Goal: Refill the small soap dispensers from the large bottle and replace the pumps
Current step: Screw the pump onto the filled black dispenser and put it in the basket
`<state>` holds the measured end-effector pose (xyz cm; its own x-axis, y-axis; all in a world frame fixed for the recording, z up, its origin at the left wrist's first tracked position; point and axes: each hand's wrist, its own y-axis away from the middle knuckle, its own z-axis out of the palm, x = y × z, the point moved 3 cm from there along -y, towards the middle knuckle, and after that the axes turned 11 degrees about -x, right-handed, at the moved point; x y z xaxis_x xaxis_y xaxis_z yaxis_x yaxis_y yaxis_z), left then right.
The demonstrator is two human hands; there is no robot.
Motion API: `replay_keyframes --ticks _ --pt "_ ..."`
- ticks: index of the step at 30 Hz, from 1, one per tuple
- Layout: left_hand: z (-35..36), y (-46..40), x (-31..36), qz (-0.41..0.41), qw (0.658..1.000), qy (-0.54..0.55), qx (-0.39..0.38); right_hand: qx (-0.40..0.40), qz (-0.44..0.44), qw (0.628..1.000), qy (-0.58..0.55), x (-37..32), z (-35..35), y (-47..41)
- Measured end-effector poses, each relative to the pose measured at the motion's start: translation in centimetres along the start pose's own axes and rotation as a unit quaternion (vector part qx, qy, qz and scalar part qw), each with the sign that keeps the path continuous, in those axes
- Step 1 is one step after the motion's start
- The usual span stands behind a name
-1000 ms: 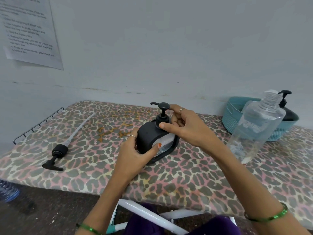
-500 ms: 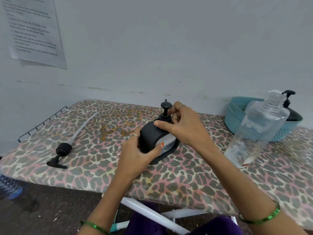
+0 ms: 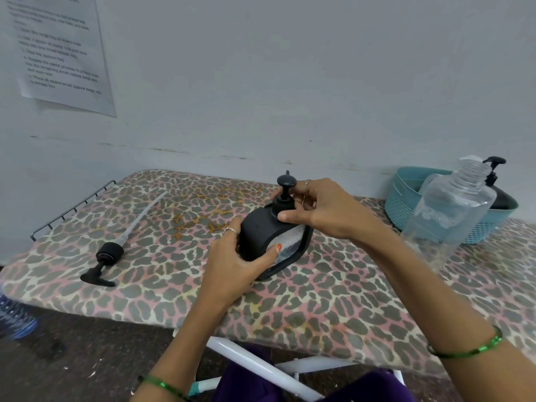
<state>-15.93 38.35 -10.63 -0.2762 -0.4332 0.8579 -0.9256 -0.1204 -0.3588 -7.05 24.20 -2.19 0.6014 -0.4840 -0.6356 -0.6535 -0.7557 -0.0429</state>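
Note:
A small black soap dispenser (image 3: 258,232) stands at the middle of the leopard-print board (image 3: 333,291). My left hand (image 3: 235,262) grips its body, thumb across the clear front. My right hand (image 3: 322,211) pinches the collar of its black pump (image 3: 285,187), whose nozzle points away from me. The large clear bottle (image 3: 452,210) stands uncapped to the right, with a little liquid and foam inside. Its long pump (image 3: 111,252) with a clear tube lies on the board at the left.
A teal basket (image 3: 406,198) at the back right holds a second black dispenser (image 3: 499,190). A wire rack (image 3: 69,210) edges the board's left end. A plastic bottle (image 3: 14,317) lies on the floor at left. A paper sheet (image 3: 58,50) hangs on the wall.
The pump head has turned under my right hand, its nozzle swinging from the left to point away from me. My left hand has kept its grip on the dispenser body.

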Motion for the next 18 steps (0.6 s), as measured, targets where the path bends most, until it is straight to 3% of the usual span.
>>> replay_keyframes --ticks 5,8,11,15,18 --pt "0.1 0.0 -0.1 0.003 1.0 -0.024 0.003 0.055 0.012 0.998 0.01 -0.4 0.4 0.4" --pt "0.2 0.0 -0.1 -0.002 1.0 -0.01 -0.001 0.043 0.028 0.998 0.048 -0.4 0.5 0.2" --pt "0.2 0.0 -0.1 -0.015 1.0 0.01 -0.012 -0.006 0.029 0.998 0.051 0.0 0.0 0.1" --pt "0.2 -0.1 -0.5 -0.032 0.998 0.04 -0.02 -0.149 0.037 0.986 0.066 0.1 -1.0 0.5" --pt "0.2 -0.2 -0.8 -0.052 0.997 0.045 -0.033 -0.146 0.06 0.976 0.149 0.4 -1.0 0.2"
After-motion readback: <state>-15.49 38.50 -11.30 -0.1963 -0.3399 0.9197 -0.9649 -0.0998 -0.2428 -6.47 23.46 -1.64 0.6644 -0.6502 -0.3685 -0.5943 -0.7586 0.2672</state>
